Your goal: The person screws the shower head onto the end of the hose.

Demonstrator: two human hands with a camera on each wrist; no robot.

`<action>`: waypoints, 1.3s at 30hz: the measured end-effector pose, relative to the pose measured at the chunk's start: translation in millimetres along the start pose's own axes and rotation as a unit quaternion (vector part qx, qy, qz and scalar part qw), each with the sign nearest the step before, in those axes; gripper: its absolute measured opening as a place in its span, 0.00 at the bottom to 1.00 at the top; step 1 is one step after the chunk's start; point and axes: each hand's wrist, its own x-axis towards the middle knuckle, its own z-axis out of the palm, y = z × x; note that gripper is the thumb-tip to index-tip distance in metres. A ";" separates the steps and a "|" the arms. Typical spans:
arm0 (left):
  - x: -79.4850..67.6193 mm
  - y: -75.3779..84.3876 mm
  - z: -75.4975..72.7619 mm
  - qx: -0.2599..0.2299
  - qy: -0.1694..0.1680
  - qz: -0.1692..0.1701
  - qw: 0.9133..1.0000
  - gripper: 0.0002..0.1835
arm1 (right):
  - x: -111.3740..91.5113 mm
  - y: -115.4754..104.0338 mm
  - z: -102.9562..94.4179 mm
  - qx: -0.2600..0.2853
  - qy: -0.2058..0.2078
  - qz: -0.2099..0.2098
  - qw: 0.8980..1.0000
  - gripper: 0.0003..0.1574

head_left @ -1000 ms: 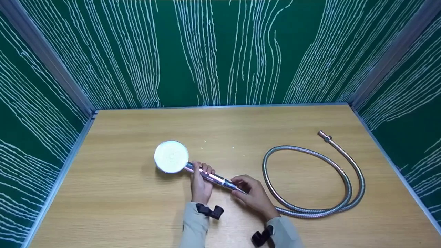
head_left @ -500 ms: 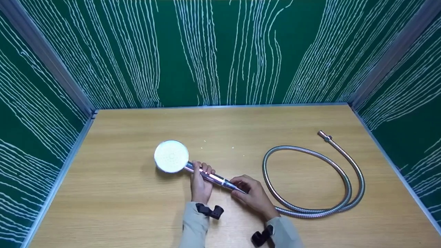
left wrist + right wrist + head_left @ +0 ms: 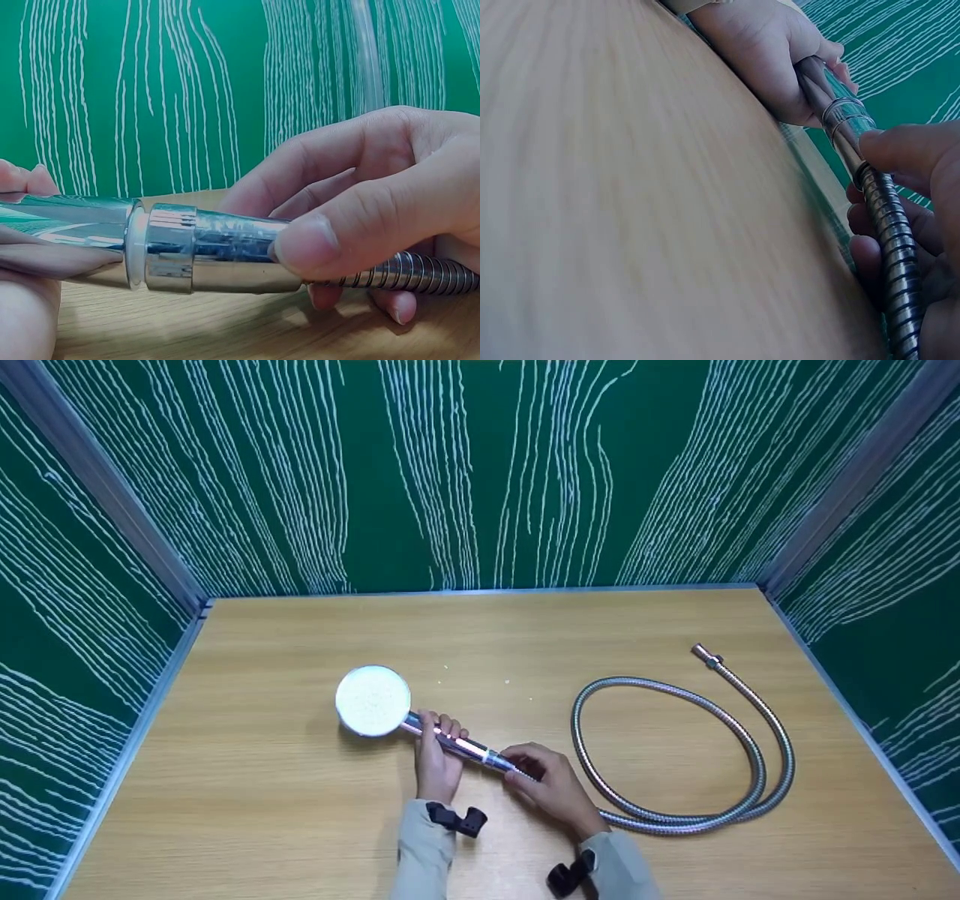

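Observation:
A hand shower (image 3: 373, 701) with a round white face and a chrome handle is held just above or on the table; I cannot tell which. My left hand (image 3: 439, 761) grips its handle, thumb on top. At the handle's lower end sits the chrome connector (image 3: 232, 255) of a shower hose (image 3: 622, 681). A pale ring (image 3: 136, 247) shows between handle and connector in the left wrist view. My right hand (image 3: 553, 786) pinches the connector at its hose end, thumb in front and fingers behind. The ribbed hose (image 3: 900, 262) runs past the right palm.
The hose lies in a loop on the wooden table (image 3: 262, 810) to the right, its free end fitting (image 3: 703, 654) toward the back. Tiny white specks (image 3: 507, 682) lie mid-table. Green walls (image 3: 660, 472) with white wavy lines enclose the back and both sides.

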 end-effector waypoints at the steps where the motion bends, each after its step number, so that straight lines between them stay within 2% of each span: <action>1: 0.1 0.0 0.0 -0.002 0.000 0.000 1.000 0.19 | 0.1 -0.1 -0.2 0.001 -0.001 0.001 1.000 0.15; 12: -0.5 -0.1 1.2 0.005 0.017 0.001 1.000 0.19 | -0.2 -1.3 0.1 -0.002 -0.006 0.015 1.000 0.16; 28: 0.0 -0.2 2.2 0.001 0.019 0.002 1.000 0.20 | 0.6 -1.7 -0.3 -0.004 -0.005 0.024 1.000 0.22; 39: -0.1 0.1 1.1 0.001 0.015 0.001 1.000 0.19 | 0.9 -1.9 1.2 -0.008 -0.006 0.014 1.000 0.21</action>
